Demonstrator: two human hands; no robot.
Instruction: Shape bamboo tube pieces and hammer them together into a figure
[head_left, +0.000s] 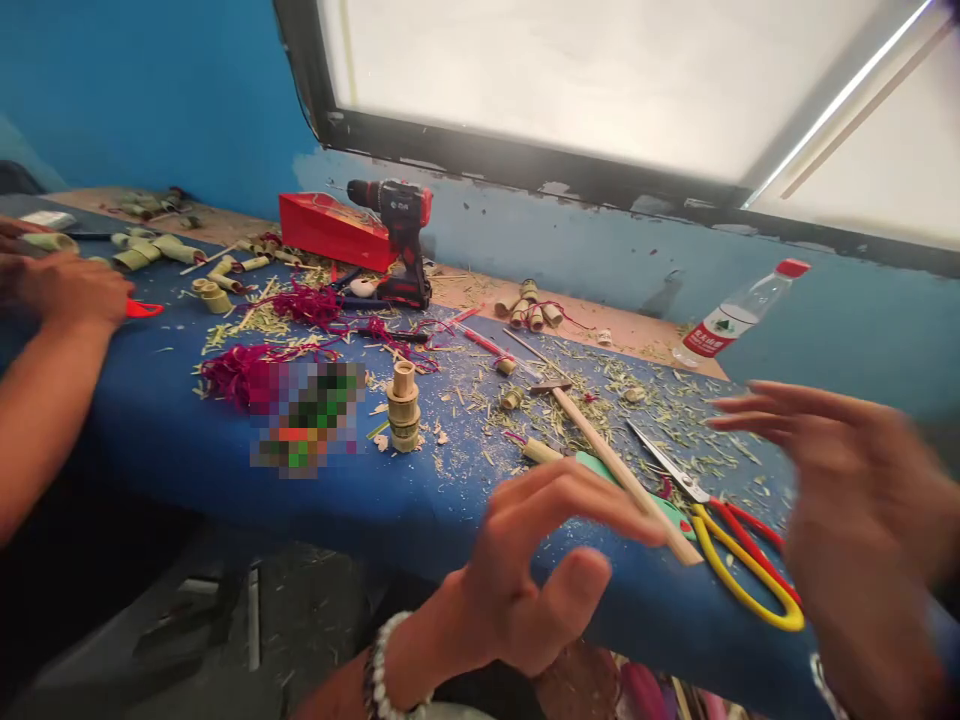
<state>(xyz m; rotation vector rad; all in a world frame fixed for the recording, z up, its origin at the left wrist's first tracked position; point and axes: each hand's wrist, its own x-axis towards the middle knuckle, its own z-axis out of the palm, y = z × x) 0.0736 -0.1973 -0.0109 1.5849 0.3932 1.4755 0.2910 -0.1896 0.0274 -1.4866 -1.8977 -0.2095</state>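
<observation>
1. A blue worktop [172, 420] stretches across the scene, strewn with pale shavings [570, 400].
2. The left hand [525, 570] hovers just above a wooden stick [622, 480], its fingers [570, 495] half open and holding nothing.
3. The blurred right hand [847, 500] is near the scissors [742, 560], fingers spread wide, also empty.
4. A careless drop onto the pointed blades could cut that hand; a bump could knock the stick off the nearby edge.

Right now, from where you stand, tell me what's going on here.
Neither of the person's bare hands holds anything: the left hand, with a white beaded bracelet, hovers by a wooden-handled hammer, and the blurred right hand is beside red-and-yellow-handled steel scissors. A co-worker's hand rests on the blue-covered bench.
</observation>
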